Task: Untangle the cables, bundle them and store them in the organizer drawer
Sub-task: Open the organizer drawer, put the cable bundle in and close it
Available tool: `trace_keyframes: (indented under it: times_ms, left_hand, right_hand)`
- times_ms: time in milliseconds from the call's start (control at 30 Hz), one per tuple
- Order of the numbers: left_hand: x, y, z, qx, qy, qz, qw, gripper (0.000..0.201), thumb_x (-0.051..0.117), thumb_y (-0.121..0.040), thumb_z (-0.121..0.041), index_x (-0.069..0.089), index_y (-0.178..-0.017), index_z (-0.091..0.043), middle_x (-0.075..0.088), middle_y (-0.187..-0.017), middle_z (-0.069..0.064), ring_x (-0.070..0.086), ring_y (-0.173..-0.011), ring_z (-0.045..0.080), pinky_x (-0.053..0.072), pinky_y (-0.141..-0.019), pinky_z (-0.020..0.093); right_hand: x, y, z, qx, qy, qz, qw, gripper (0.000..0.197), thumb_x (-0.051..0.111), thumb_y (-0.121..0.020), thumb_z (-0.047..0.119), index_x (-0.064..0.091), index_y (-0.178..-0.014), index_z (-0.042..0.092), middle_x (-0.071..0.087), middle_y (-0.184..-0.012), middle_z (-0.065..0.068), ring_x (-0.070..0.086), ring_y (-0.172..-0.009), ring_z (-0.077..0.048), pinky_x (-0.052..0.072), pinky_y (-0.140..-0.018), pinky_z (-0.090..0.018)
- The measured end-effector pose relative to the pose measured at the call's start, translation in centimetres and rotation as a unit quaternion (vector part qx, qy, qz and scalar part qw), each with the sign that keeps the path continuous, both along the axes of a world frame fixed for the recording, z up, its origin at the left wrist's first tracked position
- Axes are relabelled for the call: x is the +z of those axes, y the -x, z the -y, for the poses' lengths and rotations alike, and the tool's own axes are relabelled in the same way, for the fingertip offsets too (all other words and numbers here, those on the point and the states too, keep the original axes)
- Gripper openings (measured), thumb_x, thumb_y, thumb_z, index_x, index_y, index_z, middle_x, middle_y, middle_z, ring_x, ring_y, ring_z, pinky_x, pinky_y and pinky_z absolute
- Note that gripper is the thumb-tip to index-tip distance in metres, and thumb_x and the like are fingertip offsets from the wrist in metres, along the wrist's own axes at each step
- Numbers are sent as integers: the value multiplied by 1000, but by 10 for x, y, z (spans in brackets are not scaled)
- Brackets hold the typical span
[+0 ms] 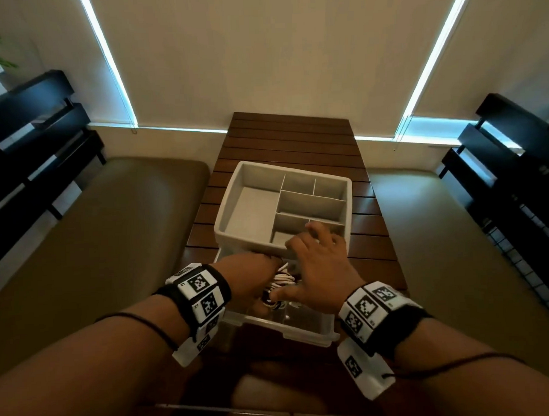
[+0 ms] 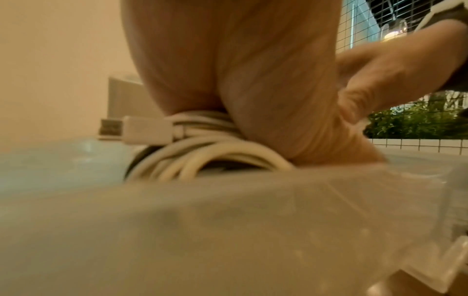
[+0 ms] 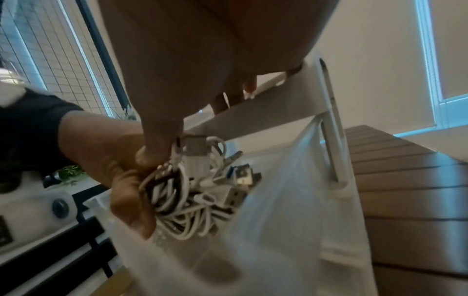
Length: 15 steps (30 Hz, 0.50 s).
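1. While the left hand (image 1: 254, 277) reaches down into the pulled-out clear drawer (image 1: 305, 326), its fingers are curled round a bundle of white cables (image 3: 187, 192); black strands mixed in, several USB plugs sticking out on the far side.
2. Bundle sits inside the drawer, low, w/ the translucent front wall between it and the left wrist cam. Can't tell if it rests on the drawer floor.
3. Right hand (image 1: 320, 265) is spread, fingers relaxed & straight, grasping nothing. Fingertips (image 1: 313, 228) lie over the front rim of the gray organizer tray (image 1: 232, 206); thumb points down toward the bundle, and whether it touches the cables I can't tell.
4. Tray is on top of the drawer unit, split by dividers into one big compartment on the left & smaller ones on the right. No cables visible in those.
5. Whole organizer stands on a slatted brown wooden worktop (image 1: 291, 135), near its front end.
6. Both wrists carry bands w/ black-and-white marker tags.
7. Padded olive benches run along both sides of the worktop; dark slatted chairs beyond them; blinds drawn at the back w/ light at the edges.
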<state>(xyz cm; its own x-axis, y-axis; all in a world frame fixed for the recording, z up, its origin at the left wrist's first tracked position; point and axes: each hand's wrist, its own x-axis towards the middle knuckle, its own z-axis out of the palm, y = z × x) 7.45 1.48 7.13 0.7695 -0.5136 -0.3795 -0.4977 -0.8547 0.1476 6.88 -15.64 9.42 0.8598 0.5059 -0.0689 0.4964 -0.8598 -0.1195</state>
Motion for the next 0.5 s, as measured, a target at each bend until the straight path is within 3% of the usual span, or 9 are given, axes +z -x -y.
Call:
trace_keyframes:
  times_ms: [133,233,300,367,500]
  left_hand:
    - [8,4,-11,9,87,-29,996,87,81,-66,-54,44,-136,-19,61,-128,1,60,-112,19,49,-98,36]
    - [16,21,-21,25,143,8,989,87,77,-68,-59,42,-140,-24,53,-137,-4,48,-122,11,38,-105,23]
    - [18,37,-28,-20,106,130,986,80,64,-71,-72,52,-132,-23,55,-131,-3,44,-119,14,41,-102,29]
    - [11,53,-32,-44,50,186,980,82,52,-68,-83,58,-124,-24,57,-124,-3,46,-114,17,44,-98,35]
    - [-11,71,-31,-73,1,236,969,81,66,-64,-71,61,-127,-21,66,-122,-1,63,-111,19,50,-95,37]
  right_hand:
    - [-4,3,-11,-42,-4,8,999,84,69,-62,70,40,-125,22,39,-138,4,7,-142,-24,27,-107,-52]
    - [-5,5,-13,-53,0,8,999,82,71,-65,64,39,-125,20,38,-138,1,6,-141,-26,32,-102,-50]
    - [-6,4,-14,-53,-15,13,998,79,71,-67,62,39,-125,20,38,-138,1,7,-141,-26,32,-102,-50]
    - [-7,2,-15,-55,-28,13,998,75,73,-67,60,41,-122,21,40,-137,2,9,-140,-26,33,-102,-50]
    - [-10,3,-15,-52,-39,13,998,66,72,-69,58,43,-116,23,42,-132,4,10,-138,-26,32,-101,-50]
